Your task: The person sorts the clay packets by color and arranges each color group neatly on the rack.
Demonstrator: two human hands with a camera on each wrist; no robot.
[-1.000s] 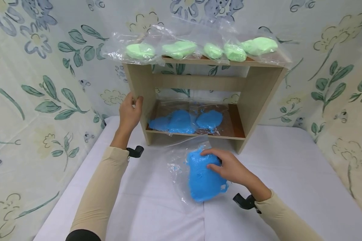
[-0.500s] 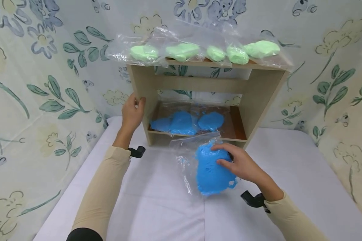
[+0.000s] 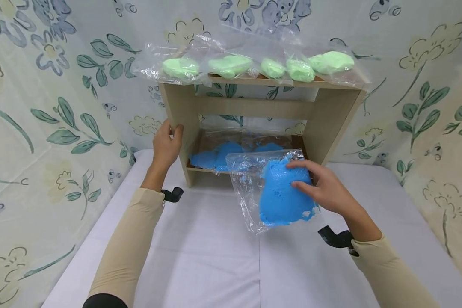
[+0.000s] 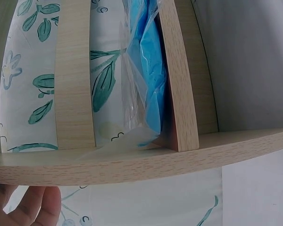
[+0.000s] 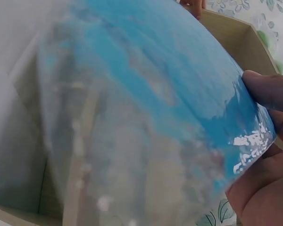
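My right hand [image 3: 325, 186] grips a clear zip bag of blue slime-like stuff [image 3: 285, 196] by its right side, thumb on the near face. The bag is held up in front of the lower shelf's right half and overlaps its edge in the head view. In the right wrist view the bag [image 5: 179, 94] fills much of the frame, blurred. My left hand [image 3: 167, 144] holds the left side panel of the small wooden shelf unit [image 3: 181, 115] at its front edge; in the left wrist view its fingers [image 4: 49, 207] show beyond that panel.
On the lower shelf lie blue-filled clear bags [image 3: 215, 157], partly hidden by the held bag. Several clear bags with pale green lumps [image 3: 230, 65] line the top board. The unit stands on a white-clothed table [image 3: 208, 248] before floral cloth [image 3: 77, 128].
My right hand has raised the blue bag from over the tablecloth, up and to the right, toward the lower shelf. The left hand keeps its place on the side panel.
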